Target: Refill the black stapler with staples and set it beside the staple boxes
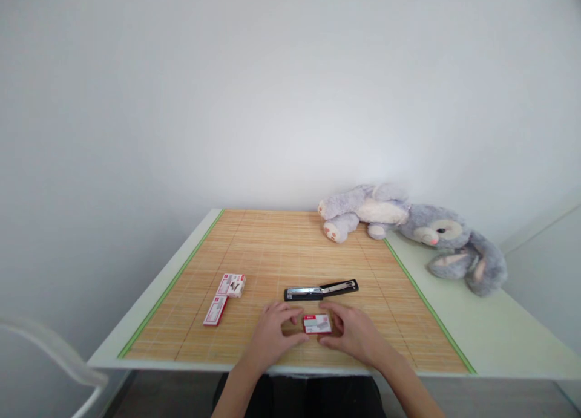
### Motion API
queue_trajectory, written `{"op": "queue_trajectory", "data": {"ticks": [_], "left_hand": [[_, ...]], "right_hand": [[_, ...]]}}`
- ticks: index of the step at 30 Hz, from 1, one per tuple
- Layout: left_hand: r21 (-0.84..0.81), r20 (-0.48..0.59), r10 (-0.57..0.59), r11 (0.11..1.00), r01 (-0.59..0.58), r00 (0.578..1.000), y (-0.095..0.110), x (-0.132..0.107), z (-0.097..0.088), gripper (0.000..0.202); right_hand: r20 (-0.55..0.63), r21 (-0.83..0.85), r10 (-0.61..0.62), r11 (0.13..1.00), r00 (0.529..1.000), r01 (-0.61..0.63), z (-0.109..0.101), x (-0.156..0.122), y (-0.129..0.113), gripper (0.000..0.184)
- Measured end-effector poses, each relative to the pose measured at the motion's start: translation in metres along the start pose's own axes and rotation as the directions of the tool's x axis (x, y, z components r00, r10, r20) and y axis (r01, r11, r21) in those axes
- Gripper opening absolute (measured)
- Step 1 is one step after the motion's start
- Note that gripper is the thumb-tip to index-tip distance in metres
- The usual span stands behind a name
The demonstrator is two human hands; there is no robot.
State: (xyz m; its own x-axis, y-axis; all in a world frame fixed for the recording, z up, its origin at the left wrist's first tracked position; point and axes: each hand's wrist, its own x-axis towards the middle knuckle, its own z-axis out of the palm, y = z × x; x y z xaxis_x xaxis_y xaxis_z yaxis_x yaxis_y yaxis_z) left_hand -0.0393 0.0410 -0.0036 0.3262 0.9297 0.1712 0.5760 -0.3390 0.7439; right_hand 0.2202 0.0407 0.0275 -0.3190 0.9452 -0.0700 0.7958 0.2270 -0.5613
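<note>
A small red-and-white staple box lies flat on the bamboo mat near the table's front edge. My left hand is curved beside its left end, thumb and fingers apart. On the other side my right hand curves around the right end, with thumb and index finger spread. Whether any fingertip touches the box I cannot tell. Just beyond the hands rests a black stapler, opened out flat so that its metal inside shows.
More red-and-white staple boxes sit on the left of the bamboo mat, one bearing a stapler picture. A grey plush rabbit lies across the mat's back right and the pale tabletop. A white curved bar stands at lower left.
</note>
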Motion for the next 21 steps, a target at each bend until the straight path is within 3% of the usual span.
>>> {"op": "queue_trajectory", "data": {"ticks": [2, 4, 6, 8, 11, 14, 21], "left_hand": [[-0.045, -0.120, -0.064, 0.997, 0.059, 0.991, -0.007, 0.001, -0.002, 0.036], [-0.014, -0.249, -0.100, 0.995, 0.100, 0.963, -0.016, 0.005, -0.004, 0.032], [0.080, -0.313, -0.076, 0.991, 0.106, 0.947, -0.022, 0.014, -0.007, 0.040], [0.169, -0.284, -0.046, 0.981, 0.097, 0.958, -0.026, 0.023, -0.010, 0.051], [0.227, -0.202, -0.043, 0.970, 0.089, 0.978, -0.027, 0.031, -0.012, 0.041], [0.222, -0.137, -0.020, 0.974, 0.051, 0.990, -0.024, 0.031, -0.014, 0.031], [0.184, -0.078, 0.022, 0.983, -0.007, 0.997, -0.019, 0.025, -0.016, 0.033]], "right_hand": [[-0.022, -0.002, -0.001, 1.000, 1.000, 0.001, -0.001, 0.001, -0.008, 0.058], [-0.020, -0.006, -0.009, 1.000, 1.000, 0.009, -0.001, 0.005, -0.019, 0.040], [0.007, -0.011, -0.032, 0.999, 0.999, 0.032, 0.000, 0.009, -0.028, 0.023], [0.033, -0.023, -0.049, 0.998, 0.998, 0.050, 0.001, 0.014, -0.034, 0.015], [0.024, -0.050, -0.067, 0.996, 0.997, 0.068, 0.001, 0.022, -0.037, 0.013], [-0.037, -0.080, -0.083, 0.994, 0.996, 0.080, -0.003, 0.032, -0.036, 0.019], [-0.056, -0.123, -0.104, 0.988, 0.993, 0.096, -0.010, 0.052, -0.032, 0.021]]}}
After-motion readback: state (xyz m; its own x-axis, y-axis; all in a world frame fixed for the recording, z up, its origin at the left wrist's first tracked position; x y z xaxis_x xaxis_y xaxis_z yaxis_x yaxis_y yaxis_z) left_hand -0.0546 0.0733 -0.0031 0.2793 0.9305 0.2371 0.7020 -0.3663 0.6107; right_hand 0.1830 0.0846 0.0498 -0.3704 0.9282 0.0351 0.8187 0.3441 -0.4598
